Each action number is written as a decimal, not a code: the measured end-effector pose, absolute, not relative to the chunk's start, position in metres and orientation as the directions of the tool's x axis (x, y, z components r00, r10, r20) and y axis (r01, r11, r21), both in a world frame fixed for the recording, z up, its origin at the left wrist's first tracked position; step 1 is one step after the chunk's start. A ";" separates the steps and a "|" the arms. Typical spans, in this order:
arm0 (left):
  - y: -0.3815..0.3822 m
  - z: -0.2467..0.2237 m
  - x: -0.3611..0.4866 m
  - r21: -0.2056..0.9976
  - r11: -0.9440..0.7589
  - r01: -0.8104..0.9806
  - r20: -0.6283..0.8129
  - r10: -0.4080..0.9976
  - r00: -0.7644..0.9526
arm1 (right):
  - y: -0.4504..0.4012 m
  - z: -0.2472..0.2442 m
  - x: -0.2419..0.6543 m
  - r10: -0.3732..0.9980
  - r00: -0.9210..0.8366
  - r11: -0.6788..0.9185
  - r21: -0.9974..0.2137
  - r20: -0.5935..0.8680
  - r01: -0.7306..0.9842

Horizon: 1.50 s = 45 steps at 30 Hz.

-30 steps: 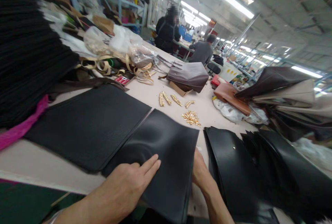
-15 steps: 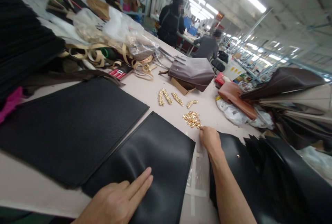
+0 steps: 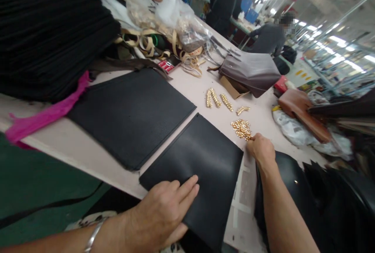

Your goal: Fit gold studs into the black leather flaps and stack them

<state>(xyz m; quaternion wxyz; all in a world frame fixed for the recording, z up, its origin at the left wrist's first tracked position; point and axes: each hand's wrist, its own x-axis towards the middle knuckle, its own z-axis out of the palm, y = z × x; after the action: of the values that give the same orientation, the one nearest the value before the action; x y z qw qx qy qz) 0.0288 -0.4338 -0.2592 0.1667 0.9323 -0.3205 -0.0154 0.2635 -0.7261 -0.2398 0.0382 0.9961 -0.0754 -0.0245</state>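
My left hand (image 3: 166,208) rests on a black leather panel (image 3: 213,155), two fingers stretched out flat on it. Its thumb lies lower, by the panel's near edge. My right hand (image 3: 260,147) is closed, its fingertips pinched together at the near edge of a pile of small gold metal pieces (image 3: 240,129). The hand itself hides whatever is between those fingertips. Behind the pile lie several rows of gold pieces (image 3: 215,97). To the left, a second black panel stack (image 3: 134,116) lies beside the first.
Black leather pieces (image 3: 293,190) lie to the right, one bearing a small gold piece (image 3: 296,182). A dark folded leather piece (image 3: 249,69) leans on a cardboard box (image 3: 231,87). At left stand a tall black stack (image 3: 52,34) and a pink strip (image 3: 52,120). Two people are farther back.
The view has swung left and down, so things sit farther right in it. My left hand still lies on the panel, and my right hand stays at the gold pile.
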 end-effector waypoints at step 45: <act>-0.425 -0.265 0.031 0.320 -0.650 -0.690 0.233 -0.652 0.722 | -0.614 -0.224 0.147 0.381 0.672 -0.885 -0.462 -0.635 0.065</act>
<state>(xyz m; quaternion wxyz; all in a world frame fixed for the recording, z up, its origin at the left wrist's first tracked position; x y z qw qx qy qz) 0.0310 -0.4252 -0.2654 0.1961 0.9069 -0.3698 0.0485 0.1468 -0.6140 -0.2241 -0.2050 0.8911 0.1251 -0.3852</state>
